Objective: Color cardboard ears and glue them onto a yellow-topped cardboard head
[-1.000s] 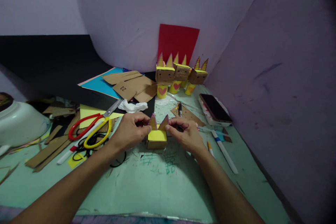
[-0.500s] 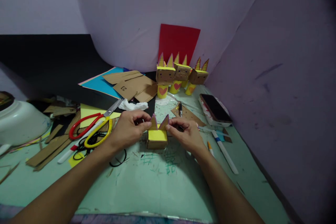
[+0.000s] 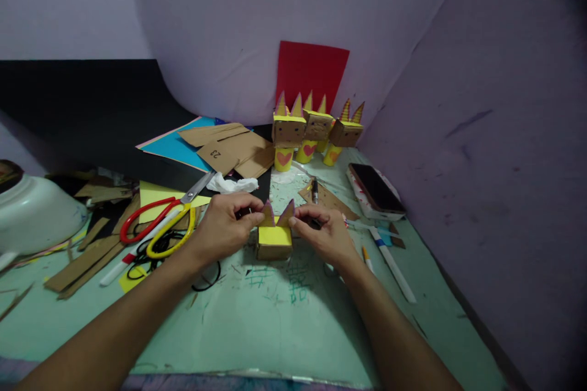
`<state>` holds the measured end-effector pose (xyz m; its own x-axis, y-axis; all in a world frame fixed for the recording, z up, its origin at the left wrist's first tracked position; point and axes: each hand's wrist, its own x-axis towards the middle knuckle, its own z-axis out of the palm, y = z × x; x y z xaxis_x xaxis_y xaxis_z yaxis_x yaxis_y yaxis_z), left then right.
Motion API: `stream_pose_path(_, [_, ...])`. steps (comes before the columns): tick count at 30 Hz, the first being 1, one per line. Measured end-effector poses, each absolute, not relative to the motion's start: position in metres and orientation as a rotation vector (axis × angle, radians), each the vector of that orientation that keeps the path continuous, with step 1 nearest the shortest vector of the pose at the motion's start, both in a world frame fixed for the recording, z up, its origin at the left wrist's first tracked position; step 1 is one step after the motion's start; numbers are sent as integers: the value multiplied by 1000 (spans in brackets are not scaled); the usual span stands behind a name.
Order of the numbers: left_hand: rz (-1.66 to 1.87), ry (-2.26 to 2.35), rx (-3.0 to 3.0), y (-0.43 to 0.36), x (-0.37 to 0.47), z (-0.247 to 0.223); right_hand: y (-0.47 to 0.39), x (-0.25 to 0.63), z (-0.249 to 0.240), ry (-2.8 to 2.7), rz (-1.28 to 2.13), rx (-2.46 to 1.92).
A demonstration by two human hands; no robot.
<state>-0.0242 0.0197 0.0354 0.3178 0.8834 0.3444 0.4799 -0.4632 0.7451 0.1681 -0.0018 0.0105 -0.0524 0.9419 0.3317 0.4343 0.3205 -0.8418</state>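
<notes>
A small cardboard box [image 3: 274, 244] with a yellow top sits on the green table in front of me. Two pointed cardboard ears edged in purple stand at the back of its top. My left hand [image 3: 232, 220] pinches the left ear [image 3: 268, 215] between thumb and fingers. The right ear [image 3: 287, 214] is pinched in the same way by my right hand [image 3: 325, 229]. Both ears lean slightly outward, their bases meeting the yellow top. Some of the fingers on each hand are hidden behind the hand itself.
Finished cardboard figures [image 3: 290, 128] with similar ears stand at the back before a red sheet [image 3: 314, 70]. Scissors [image 3: 158, 220], cardboard strips [image 3: 87, 263] and black cord lie left. A phone [image 3: 376, 188], a white pen [image 3: 393, 266] and a black marker [image 3: 314, 190] are right of centre.
</notes>
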Motion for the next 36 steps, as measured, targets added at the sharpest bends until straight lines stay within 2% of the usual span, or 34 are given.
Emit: stream_pose_path(36, [991,1337,2054,21,-22,23,-2,169,9,-1677,654,-1271])
